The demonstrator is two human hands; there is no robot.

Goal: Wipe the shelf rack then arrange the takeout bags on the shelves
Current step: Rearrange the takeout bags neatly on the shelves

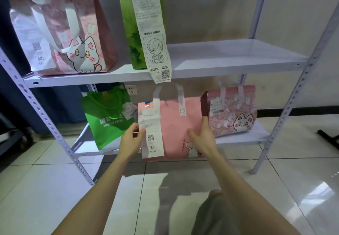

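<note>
Pink takeout bag (pixel 174 124), left hand (pixel 129 142) pinching its receipt (pixel 152 143) (366), right hand (pixel 204 137) clasping its edge, fingers (pixel 205 123) mostly hidden

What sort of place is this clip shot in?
Probably a takeout order pickup or staging spot: a white slotted-steel shelf rack holds branded carry bags, like the green Mister Pizza bag and a pink bag whose order receipt reads 366.
</note>
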